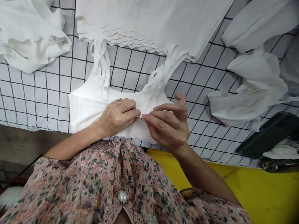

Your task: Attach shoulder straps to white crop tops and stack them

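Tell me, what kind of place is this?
Probably a sewing or clothes workroom, though I can't be sure. A white top with straps lies on a checked cloth, beside a stack of white fabric with wavy edges, and there's a crumpled white heap on the left.

Left of the white bra (86, 104), a hand could slide over the checked cloth (42, 90), but a crumpled white garment (46, 51) blocks the space farther up. Above the bra, a wavy-edged white stack (151, 21) is in the way, with the straps (106, 65) reaching it. Right of the bra is a gap, then white fabric pieces (259, 90) and, lower, a dark phone (268, 133). The left hand (116, 116) and right hand (169, 126) block its middle.
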Tool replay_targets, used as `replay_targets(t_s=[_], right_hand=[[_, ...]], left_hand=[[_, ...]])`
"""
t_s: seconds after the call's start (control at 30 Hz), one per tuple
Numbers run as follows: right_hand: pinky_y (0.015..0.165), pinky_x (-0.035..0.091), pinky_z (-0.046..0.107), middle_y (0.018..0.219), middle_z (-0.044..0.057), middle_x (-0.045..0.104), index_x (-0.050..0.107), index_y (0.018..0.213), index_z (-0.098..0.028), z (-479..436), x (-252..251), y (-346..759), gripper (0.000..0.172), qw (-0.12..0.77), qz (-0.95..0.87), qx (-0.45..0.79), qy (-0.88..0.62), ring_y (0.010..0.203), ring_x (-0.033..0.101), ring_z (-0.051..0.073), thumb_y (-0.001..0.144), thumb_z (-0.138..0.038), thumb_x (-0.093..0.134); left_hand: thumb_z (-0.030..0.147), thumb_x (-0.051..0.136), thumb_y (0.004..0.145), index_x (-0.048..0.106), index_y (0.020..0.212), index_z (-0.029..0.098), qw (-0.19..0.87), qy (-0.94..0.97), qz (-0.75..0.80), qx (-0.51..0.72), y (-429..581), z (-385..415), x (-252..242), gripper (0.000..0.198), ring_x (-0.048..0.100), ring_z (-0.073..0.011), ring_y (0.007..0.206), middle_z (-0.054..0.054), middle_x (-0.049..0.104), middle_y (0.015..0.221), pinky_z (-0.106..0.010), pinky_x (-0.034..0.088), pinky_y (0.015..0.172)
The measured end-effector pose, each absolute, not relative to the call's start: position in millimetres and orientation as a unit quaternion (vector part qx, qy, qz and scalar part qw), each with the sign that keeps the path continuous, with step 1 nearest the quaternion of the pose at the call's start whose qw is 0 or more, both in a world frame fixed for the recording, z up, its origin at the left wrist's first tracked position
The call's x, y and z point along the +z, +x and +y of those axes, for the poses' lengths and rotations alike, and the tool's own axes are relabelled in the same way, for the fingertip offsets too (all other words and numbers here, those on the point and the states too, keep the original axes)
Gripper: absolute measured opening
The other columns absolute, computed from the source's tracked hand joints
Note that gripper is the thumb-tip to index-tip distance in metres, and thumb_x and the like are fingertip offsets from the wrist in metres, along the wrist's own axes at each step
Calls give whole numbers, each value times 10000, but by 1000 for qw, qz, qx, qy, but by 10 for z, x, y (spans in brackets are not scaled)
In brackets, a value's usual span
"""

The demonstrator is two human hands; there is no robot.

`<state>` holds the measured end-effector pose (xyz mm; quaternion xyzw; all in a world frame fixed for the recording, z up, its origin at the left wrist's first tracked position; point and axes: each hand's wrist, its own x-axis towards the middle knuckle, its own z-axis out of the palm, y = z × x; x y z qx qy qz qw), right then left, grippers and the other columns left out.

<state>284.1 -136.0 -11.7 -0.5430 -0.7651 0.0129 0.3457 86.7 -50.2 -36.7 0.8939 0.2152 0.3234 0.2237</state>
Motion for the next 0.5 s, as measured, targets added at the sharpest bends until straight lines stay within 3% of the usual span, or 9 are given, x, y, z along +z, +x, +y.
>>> replay_targets(t_s=[0.1,0.5], right_hand=[[1150,497,521,827,-27,729,703,1018,-289,-1367,-128,2815,116,375,-755,22,-537,905,665,181,985,-178,690],[1098,521,514,837,-35,740,711,965,-319,-1385,-137,2851,107,332,-767,10,-550,886,675,185,995,-221,683]], left_hand=[[126,600,1050,645,878,184,222,891,212,334,875,-495,-355,187,586,-129,730,-6,638,805,-273,503,672],[93,588,1042,631,822,183,209,893,206,342,891,-485,-315,242,566,-136,718,-9,626,778,-280,498,666]])
